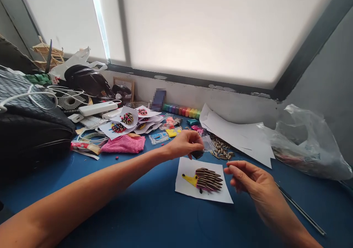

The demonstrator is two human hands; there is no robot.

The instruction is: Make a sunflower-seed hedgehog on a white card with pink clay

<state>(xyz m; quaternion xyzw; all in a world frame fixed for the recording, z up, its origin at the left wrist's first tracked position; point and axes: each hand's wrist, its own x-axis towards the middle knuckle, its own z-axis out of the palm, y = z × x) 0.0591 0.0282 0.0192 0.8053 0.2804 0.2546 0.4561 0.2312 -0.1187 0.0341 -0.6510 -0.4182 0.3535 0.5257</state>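
Observation:
A white paper (184, 186) lies on the blue table with a hedgehog picture (208, 179) on it. The hedgehog has a yellow clay face, a black nose and eye, and rows of striped sunflower seeds as spines over a pink body. Small dark feet show under its belly. Above the paper's far edge, my left hand (183, 145) is closed on a small clear bag with something black in it, probably clay. My right hand (252, 181) is pinched at the paper's right edge. A tiny dark bit seems to show at its fingertips, too small to name.
Loose sunflower seeds (222, 148) lie behind the paper, beside white sheets (234, 132). A clear plastic bag (311, 145) and a thin metal tool (302, 209) are at right. Finished pictures (127, 119), a pink cloth (124, 144) and a black bag (30, 119) occupy the left.

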